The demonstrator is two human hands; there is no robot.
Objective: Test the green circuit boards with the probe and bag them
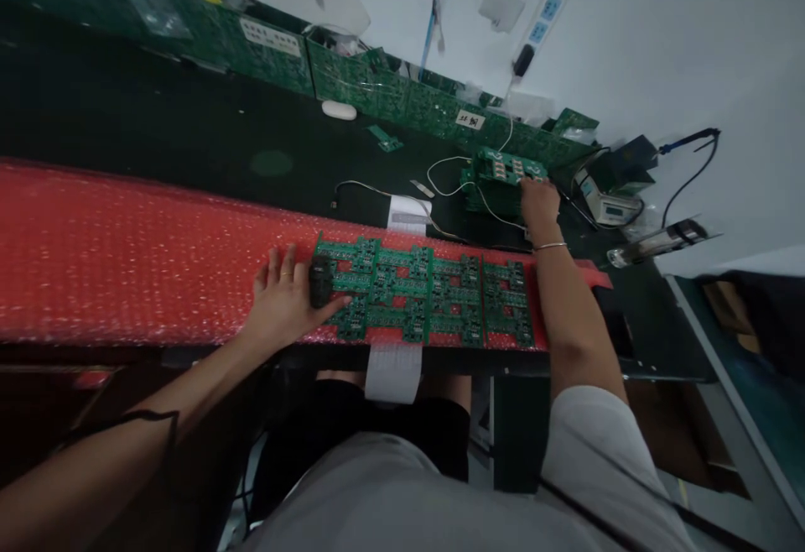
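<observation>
My left hand lies at the left end of a row of green circuit boards. Its fingers are spread over red bubble wrap, and the thumb rests on the leftmost board. Beside the index finger is a small dark lump whose kind I cannot make out. My right hand reaches across to a stack of green circuit boards at the back right. Its fingers are closed at the right edge of the top board; the fingertips are partly hidden.
Red bubble wrap covers the table's front part. Behind are a thin cable, a white oval object and a loose board piece. Green board-walled bins line the wall. A boxed device and a clear cylinder stand right.
</observation>
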